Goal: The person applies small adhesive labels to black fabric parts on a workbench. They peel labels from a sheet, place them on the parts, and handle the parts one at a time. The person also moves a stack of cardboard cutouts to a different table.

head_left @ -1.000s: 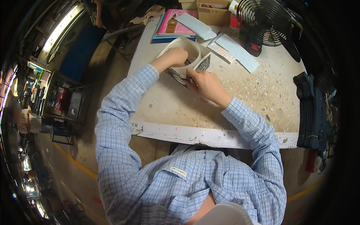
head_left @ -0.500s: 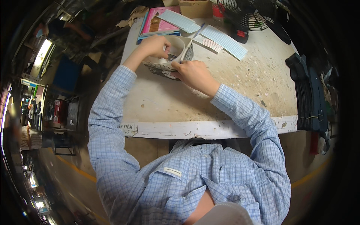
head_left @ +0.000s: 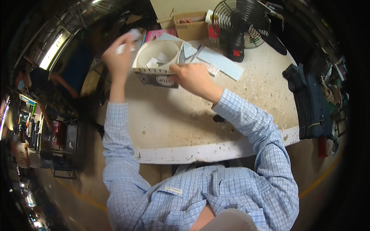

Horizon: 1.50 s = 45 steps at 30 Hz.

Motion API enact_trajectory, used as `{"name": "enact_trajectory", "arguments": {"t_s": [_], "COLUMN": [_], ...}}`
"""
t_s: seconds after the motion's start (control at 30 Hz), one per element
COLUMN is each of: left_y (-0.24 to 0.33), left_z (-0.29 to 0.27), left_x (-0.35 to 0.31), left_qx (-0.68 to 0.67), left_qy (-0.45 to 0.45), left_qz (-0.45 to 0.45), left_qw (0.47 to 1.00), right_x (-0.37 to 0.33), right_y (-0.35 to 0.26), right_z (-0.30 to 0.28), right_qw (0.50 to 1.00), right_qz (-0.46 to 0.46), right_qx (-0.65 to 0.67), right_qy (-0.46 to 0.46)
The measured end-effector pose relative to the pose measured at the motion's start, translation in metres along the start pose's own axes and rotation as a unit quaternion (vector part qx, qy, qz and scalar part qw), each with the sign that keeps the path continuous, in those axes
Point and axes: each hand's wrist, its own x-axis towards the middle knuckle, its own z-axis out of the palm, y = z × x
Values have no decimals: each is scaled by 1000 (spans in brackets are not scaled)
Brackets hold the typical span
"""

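Observation:
A small box point(head_left: 148, 79) with dark printed sides stands on the worktable, a round whitish liner inside it. Several white paper scraps point(head_left: 157, 61) lie within the liner. My right hand point(head_left: 197, 79) is closed on the box's near right corner, thumb on the rim. Raised beyond the table's left edge, my left hand point(head_left: 117, 56) is smeared by motion, its fingers closed on white paper pieces point(head_left: 133, 36). How many pieces it holds I cannot tell.
Label sheets point(head_left: 221, 61), a pen point(head_left: 195, 53) and a pink notebook point(head_left: 160, 34) lie behind the box. At the back stand a cardboard carton point(head_left: 191, 27) and a black fan point(head_left: 242, 25). Dark folded garments point(head_left: 308, 102) hang at the right edge. Another person point(head_left: 48, 82) is off to the left.
My left hand has come out of the box and moved up and left with white paper pieces. The right hand stays on the box corner. The whole view has shifted slightly.

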Motion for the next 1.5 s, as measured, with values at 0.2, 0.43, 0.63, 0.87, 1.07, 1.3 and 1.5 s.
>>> {"name": "enact_trajectory", "arguments": {"t_s": [0.2,0.43,0.63,0.87,1.07,1.3,1.5], "left_y": [-38,-79,-85,-85,-85,-83,-84], "left_z": [10,111,123,125,125,124,128], "left_x": [-29,-127,-146,-146,-146,-147,-147], "left_qx": [-129,253,195,189,161,172,158], "left_qy": [131,-184,-199,-207,-161,-180,-174], "left_qz": [-175,51,66,62,72,57,55], "left_qw": [967,948,958,958,971,967,970], "right_x": [100,169,182,191,205,208,218], "right_y": [83,188,247,261,279,277,268], "right_z": [0,57,94,82,72,73,86], "right_qw": [985,955,953,932,895,888,908], "right_qz": [47,173,206,82,161,109,174], "right_qx": [-129,-189,-176,-258,-380,-427,-369], "right_qy": [101,148,135,239,167,133,92]}}
